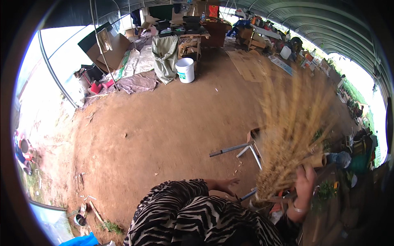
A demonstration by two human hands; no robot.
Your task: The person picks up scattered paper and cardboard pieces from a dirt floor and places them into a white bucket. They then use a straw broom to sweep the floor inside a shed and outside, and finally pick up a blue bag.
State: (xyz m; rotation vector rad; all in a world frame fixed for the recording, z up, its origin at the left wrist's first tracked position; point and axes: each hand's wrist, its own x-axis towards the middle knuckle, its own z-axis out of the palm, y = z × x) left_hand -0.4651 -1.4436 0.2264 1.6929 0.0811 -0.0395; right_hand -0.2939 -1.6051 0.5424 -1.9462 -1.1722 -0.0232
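Observation:
A large bundle of dry straw-coloured stalks (289, 129), blurred at its fanned-out top, stands before me at the right, bound with something pale near its base. My right hand (305, 181), with a bracelet at the wrist, is raised at the right side of the bundle; whether its fingers grip any stalks cannot be told. My left hand (227, 185) is held low beside my zebra-striped clothing, fingers apart, holding nothing visible. Metal tubes (255, 156) of a frame or stand show left of the bundle. A brown cardboard tube (318, 160) lies behind my right hand.
A white bucket (185, 70) stands on the dirt floor by a greenish sack (165, 58) and a cluttered table (197, 35). Flattened cardboard (246, 66) lies farther back. Containers and mixed items line the right side. A metal pole (103, 52) rises at the left.

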